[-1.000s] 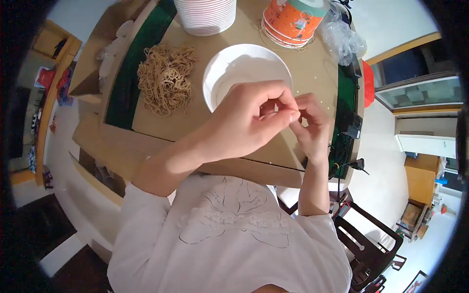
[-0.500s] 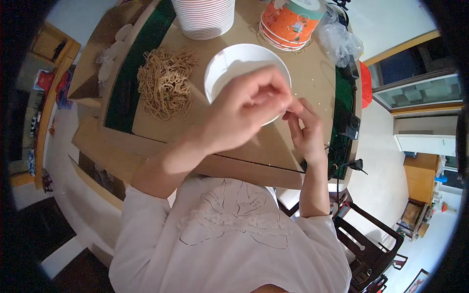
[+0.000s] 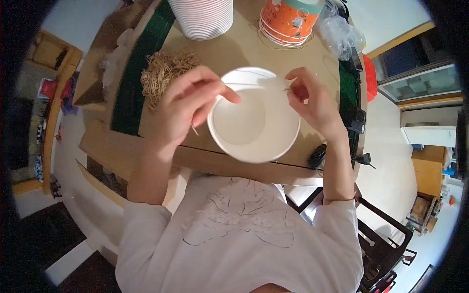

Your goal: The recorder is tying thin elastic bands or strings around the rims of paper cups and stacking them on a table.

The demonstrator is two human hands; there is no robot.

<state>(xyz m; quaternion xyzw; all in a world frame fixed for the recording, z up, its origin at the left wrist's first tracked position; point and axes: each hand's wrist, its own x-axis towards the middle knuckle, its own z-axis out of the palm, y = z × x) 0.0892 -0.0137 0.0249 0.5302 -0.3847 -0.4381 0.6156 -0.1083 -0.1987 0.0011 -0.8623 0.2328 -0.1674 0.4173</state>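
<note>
A length of thin tan string (image 3: 256, 87) is stretched between my two hands, over the mouth of a white paper bucket (image 3: 254, 155). My left hand (image 3: 188, 100) pinches one end with curled fingers, and a short tail hangs below its palm. On the other side, the fingers of my right hand (image 3: 312, 100) are closed on the string near the bucket's far right rim. The bucket's mouth faces me and its pale inside shows. A tangled pile of tan string (image 3: 163, 73) lies just beyond my left hand, partly covered by it.
A stack of white paper buckets (image 3: 202, 19) stands at the back. Right of it is an orange printed bucket (image 3: 288, 22) with string looped round its lower end. A clear plastic bag (image 3: 342, 39), a black adapter (image 3: 359, 121) and a plug (image 3: 362, 158) lie along the right edge.
My hands have drawn apart, left hand to the left and right hand slightly right, pulling the string out between them. The white bucket now sits nearer to me with its mouth in view.
</note>
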